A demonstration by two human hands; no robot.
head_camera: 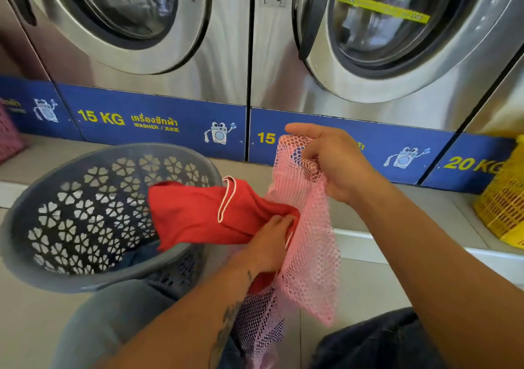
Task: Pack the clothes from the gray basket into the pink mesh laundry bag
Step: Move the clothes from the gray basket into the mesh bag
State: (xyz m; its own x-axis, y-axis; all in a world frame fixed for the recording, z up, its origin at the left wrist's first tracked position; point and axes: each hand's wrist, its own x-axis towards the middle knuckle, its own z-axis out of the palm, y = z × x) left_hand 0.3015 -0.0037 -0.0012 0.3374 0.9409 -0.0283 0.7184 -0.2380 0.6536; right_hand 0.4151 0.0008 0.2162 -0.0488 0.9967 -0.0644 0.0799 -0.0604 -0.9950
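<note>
Feeding the red garment [198, 212] into the pink mesh laundry bag [309, 244] is the step in hand. The right hand [334, 161] pinches the bag's upper rim, fingers curled round the bunched mesh, and lifts it so the mouth hangs toward the gray basket [93, 218]. The left hand [269, 244] grips the leading end of the garment right at the bag's mouth, fingers closed on the cloth; whether its fingertips are already inside the mesh I cannot tell. Most of the garment stretches back across the basket's near rim, with a white drawstring [226, 198] looped on top. Some dark cloth lies low in the basket, so more clothes seem to remain.

To do this well, the right hand should hold the rim high and taut, keeping the mouth wide. The left hand should push the cloth down deep, then regrip farther back and repeat, gathering the fabric instead of shoving it flat. That drawstring could catch in the mesh holes, so it is best tucked in with the bulk. Dragging the trailing end might also tip the light basket.
</note>
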